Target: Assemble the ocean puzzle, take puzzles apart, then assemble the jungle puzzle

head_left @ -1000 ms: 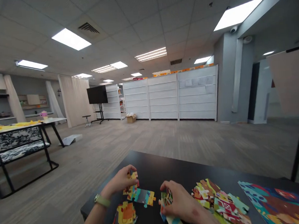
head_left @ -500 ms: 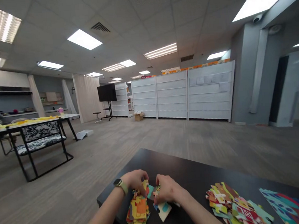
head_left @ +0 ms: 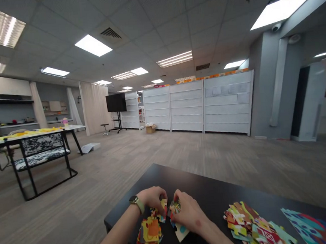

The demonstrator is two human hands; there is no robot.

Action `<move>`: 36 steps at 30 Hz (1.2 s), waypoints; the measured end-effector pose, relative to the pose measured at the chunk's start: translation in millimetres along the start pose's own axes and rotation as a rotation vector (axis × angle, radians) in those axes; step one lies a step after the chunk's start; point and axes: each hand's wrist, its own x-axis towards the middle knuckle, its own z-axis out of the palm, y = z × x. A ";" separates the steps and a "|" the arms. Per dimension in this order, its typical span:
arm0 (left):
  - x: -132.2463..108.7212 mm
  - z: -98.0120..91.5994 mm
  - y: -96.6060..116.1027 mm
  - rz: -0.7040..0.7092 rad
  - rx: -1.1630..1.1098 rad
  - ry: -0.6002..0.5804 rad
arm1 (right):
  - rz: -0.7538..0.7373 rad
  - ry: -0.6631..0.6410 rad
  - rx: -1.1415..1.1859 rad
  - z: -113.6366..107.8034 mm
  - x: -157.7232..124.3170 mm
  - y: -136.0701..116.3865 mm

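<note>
I'm seeing the left hand (head_left: pixel 151 199) and right hand (head_left: pixel 188 214) curled close together, fingertips pinching jigsaw pieces (head_left: pixel 174 207) near the front edge of the black tabletop (head_left: pixel 213 191), just beside a stacked pile (head_left: pixel 149 236). Pieces look like light, stiff card, so I'm judging edge grips best. A looser heap (head_left: pixel 251 224) is lying toward the right, by a printed picture sheet (head_left: pixel 309 225).

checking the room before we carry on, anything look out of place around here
One thing stands out: a flat white sheet or board lies on the carpet beside the leg of the white-topped table. It sits on its own, away from any shelf or box, so it looks dropped rather than put there.
</note>
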 end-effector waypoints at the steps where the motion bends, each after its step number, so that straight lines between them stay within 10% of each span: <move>1: -0.4 0.1 0.7 -0.002 -0.004 0.001 | 0.012 0.016 0.007 -1.1 0.6 4.9; 15: -16.0 -6.2 10.6 0.138 -0.387 0.340 | -0.060 0.236 0.296 27.2 -10.6 24.9; 29: -19.5 5.8 88.7 0.196 -0.554 0.450 | -0.138 0.188 0.625 -10.0 -4.9 41.4; 36: -94.5 23.3 55.2 -0.036 -0.396 0.533 | -0.029 0.128 0.389 -3.5 -12.3 52.1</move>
